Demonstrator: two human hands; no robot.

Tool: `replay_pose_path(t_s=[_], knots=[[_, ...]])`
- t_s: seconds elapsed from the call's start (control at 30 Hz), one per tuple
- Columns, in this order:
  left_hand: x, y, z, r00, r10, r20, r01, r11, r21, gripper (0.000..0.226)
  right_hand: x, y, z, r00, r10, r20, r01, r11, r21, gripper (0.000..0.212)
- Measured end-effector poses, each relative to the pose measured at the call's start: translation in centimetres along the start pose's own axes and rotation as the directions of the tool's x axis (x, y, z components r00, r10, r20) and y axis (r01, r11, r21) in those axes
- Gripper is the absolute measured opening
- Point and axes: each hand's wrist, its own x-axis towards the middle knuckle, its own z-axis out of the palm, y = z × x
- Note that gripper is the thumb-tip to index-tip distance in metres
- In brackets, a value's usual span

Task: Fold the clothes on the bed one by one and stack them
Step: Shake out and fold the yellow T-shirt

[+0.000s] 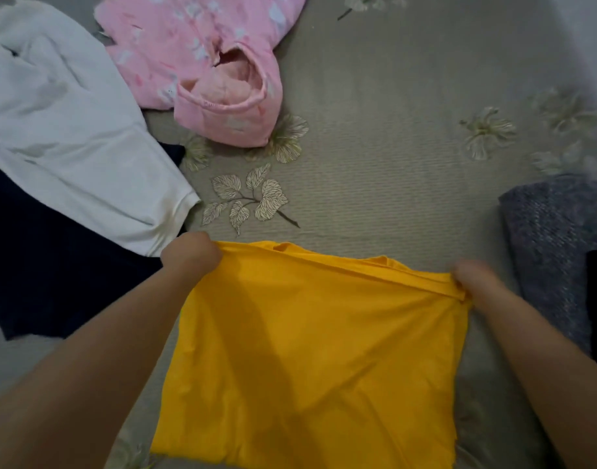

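The shirt (307, 350) is a plain, bright yellow with no print, a darker shade of the same yellow where shadow falls across its middle. The bedsheet (392, 147) under it is a dull grey-green with fine ribbed lines, scattered with pale cream leaves and flowers outlined in dark brown. Beyond the shirt's far left corner lies a pink jacket (206, 62) printed with small white shapes, its lining a softer peach-pink. Left of the shirt a plain white garment (70, 130) overlaps a plain dark navy one (53, 272). Right of the shirt sits a speckled blue-grey knit (554, 248).
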Motion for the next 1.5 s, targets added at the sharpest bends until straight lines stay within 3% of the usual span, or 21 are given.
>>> replay_pose_path(t_s=[0.1,0.17,0.23,0.27,0.33,0.4,0.43,0.5,0.57,0.6,0.67,0.77,0.83,0.9,0.97,1.03,1.1,1.17,1.3,1.43,1.5], knots=[[1.5,1.2,0.4,0.999,-0.033,-0.043,0.030,0.998,-0.055,0.035,1.0,0.6,0.2,0.994,0.082,-0.073,-0.059,0.958,0.280,0.037],[1.0,1.4,0.4,0.984,-0.053,-0.173,0.037,0.995,-0.092,0.044,0.4,1.9,0.5,0.932,0.066,-0.356,0.064,0.937,0.343,0.040],[-0.3,1.6,1.4,0.952,0.126,-0.279,-0.108,0.991,0.079,0.037,-0.7,3.2,1.5,0.783,-0.335,-0.523,0.436,0.897,0.079,0.040],[-1.1,1.6,2.3,0.912,0.276,-0.303,-0.241,0.959,0.148,0.035,-1.5,3.7,2.5,0.681,-0.564,-0.467,0.606,0.792,-0.073,0.039],[-3.2,1.8,4.5,0.785,0.566,-0.251,-0.524,0.823,0.218,0.035,-2.5,5.0,4.8,0.498,-0.848,-0.182,0.812,0.529,-0.246,0.037],[-4.9,1.7,7.2,0.710,0.686,-0.159,-0.645,0.724,0.244,0.044,-2.6,6.0,7.1,0.323,-0.944,0.064,0.897,0.284,-0.338,0.036],[-5.4,1.5,8.4,0.703,0.699,-0.136,-0.658,0.710,0.249,0.049,-2.3,6.4,8.2,0.296,-0.947,0.128,0.894,0.228,-0.386,0.037],[-6.0,0.9,10.2,0.774,0.625,-0.100,-0.602,0.776,0.190,0.062,-1.3,6.5,8.7,0.388,-0.910,0.145,0.820,0.269,-0.504,0.042],[-5.9,-0.4,11.1,0.868,0.494,-0.046,-0.487,0.866,0.117,0.079,-0.6,6.1,7.6,0.572,-0.814,0.098,0.721,0.441,-0.534,0.060],[-5.8,-1.1,11.4,0.883,0.468,-0.022,-0.464,0.880,0.106,0.084,-0.3,5.8,6.9,0.655,-0.752,0.076,0.667,0.528,-0.525,0.070],[-5.6,-2.4,11.6,0.874,0.485,-0.018,-0.480,0.870,0.110,0.085,0.2,5.9,5.8,0.720,-0.694,0.027,0.606,0.608,-0.513,0.081],[-6.2,-3.6,11.4,0.819,0.570,-0.070,-0.564,0.821,0.085,0.079,-0.9,6.6,5.6,0.689,-0.725,-0.005,0.633,0.605,-0.483,0.073],[-7.9,-4.7,12.0,0.796,0.592,-0.127,-0.587,0.806,0.081,0.065,-2.6,7.8,6.9,0.603,-0.794,-0.081,0.678,0.563,-0.472,0.053],[-10.1,-6.3,12.7,0.816,0.533,-0.225,-0.538,0.842,0.042,0.056,-5.1,9.6,8.9,0.564,-0.804,-0.187,0.687,0.583,-0.435,0.041],[-12.7,-8.0,13.4,0.900,0.339,-0.275,-0.376,0.922,-0.093,0.056,-8.0,12.0,10.4,0.604,-0.742,-0.290,0.639,0.669,-0.379,0.040],[-15.3,-9.5,14.1,0.961,0.126,-0.246,-0.187,0.952,-0.242,0.057,-10.9,14.5,11.3,0.719,-0.591,-0.364,0.525,0.807,-0.272,0.049],[-17.3,-11.0,14.7,0.985,-0.063,-0.161,-0.005,0.921,-0.389,0.053,-14.2,16.2,11.7,0.860,-0.326,-0.393,0.342,0.939,-0.032,0.064],[-18.3,-11.7,14.7,0.970,-0.232,-0.078,0.154,0.826,-0.542,0.033,-16.9,16.9,11.7,0.942,-0.066,-0.329,0.135,0.972,0.191,0.068],[-18.3,-12.0,13.5,0.956,-0.293,0.024,0.225,0.676,-0.702,0.037,-18.9,17.7,12.0,0.971,0.068,-0.230,-0.003,0.962,0.272,0.034],[-17.2,-12.6,12.5,0.913,-0.396,0.101,0.286,0.442,-0.850,0.035,-18.6,17.3,10.7,0.944,0.140,-0.297,-0.052,0.956,0.288,0.033],[-17.1,-13.3,12.3,0.932,-0.344,0.118,0.292,0.512,-0.808,0.036,-18.2,17.4,10.2,0.943,0.163,-0.289,-0.081,0.958,0.275,0.034]])
